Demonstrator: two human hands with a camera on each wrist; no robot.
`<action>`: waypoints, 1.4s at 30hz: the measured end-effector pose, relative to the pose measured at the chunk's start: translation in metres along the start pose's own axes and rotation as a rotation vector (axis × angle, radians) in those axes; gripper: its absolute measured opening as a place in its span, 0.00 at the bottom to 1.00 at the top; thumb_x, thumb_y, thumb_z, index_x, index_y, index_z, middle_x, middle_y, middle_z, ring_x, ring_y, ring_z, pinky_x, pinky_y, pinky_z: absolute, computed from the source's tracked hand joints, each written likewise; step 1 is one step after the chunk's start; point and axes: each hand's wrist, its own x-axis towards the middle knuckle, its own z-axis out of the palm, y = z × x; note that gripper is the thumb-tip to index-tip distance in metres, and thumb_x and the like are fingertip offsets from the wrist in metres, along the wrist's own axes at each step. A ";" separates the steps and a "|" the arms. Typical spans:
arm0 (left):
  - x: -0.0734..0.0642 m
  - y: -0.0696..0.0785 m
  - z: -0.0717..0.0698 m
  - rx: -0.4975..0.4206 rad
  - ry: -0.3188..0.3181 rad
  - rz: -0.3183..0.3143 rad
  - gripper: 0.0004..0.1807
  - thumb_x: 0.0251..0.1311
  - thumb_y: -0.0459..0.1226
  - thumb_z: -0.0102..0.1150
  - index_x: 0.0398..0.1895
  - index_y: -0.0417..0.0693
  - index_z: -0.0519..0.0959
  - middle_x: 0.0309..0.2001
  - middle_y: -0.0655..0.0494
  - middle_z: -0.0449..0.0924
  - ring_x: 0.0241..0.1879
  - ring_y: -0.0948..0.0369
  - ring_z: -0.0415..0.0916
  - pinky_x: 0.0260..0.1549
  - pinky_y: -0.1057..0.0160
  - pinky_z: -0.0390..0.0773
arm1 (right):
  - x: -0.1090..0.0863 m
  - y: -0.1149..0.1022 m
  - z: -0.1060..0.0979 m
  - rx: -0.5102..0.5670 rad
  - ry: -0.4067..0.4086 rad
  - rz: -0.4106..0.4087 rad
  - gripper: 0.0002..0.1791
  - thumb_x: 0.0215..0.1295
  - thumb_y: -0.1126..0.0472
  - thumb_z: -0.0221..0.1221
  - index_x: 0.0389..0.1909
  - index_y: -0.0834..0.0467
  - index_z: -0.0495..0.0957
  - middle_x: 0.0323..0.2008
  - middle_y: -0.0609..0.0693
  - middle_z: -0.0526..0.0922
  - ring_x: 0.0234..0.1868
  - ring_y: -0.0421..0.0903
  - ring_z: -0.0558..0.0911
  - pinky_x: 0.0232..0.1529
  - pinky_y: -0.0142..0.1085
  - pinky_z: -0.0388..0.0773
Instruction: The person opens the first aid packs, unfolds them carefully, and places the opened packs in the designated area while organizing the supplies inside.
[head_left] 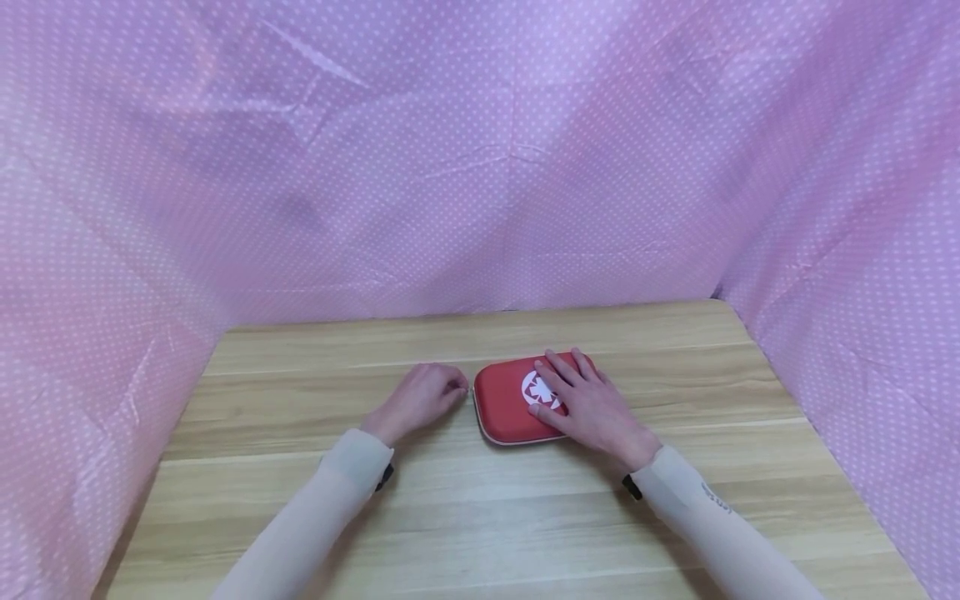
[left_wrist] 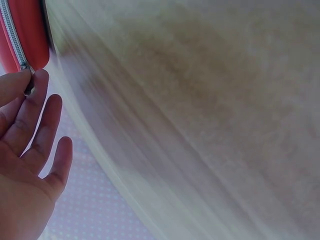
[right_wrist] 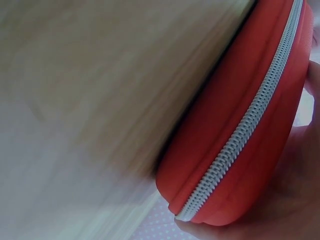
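Note:
A red hard-shell zip case (head_left: 501, 404) with a white round emblem (head_left: 531, 385) lies flat on the wooden table. Spread over the right part of its lid, my right hand (head_left: 592, 410) presses with its fingers stretched toward the far edge. At the case's left end, my left hand (head_left: 422, 400) pinches the zipper pull (left_wrist: 30, 86) between thumb and index finger; the other fingers extend loosely in the left wrist view. The silver zipper (right_wrist: 240, 132) runs along the case's side, its teeth joined where the right wrist view shows them. The case's contents are hidden.
The light wooden table (head_left: 315, 492) extends around the case on all sides. Pink cloth with white dots (head_left: 450, 167) hangs behind the table and along both sides. Dark bands (head_left: 632, 487) show at both wrists under the pale sleeves.

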 end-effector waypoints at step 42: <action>-0.027 0.011 0.010 -0.100 0.025 -0.023 0.04 0.66 0.36 0.69 0.41 0.48 0.89 0.39 0.60 0.89 0.42 0.61 0.85 0.47 0.57 0.83 | 0.001 -0.001 0.004 -0.018 0.024 -0.003 0.43 0.72 0.32 0.54 0.81 0.48 0.61 0.81 0.53 0.57 0.80 0.67 0.52 0.72 0.68 0.57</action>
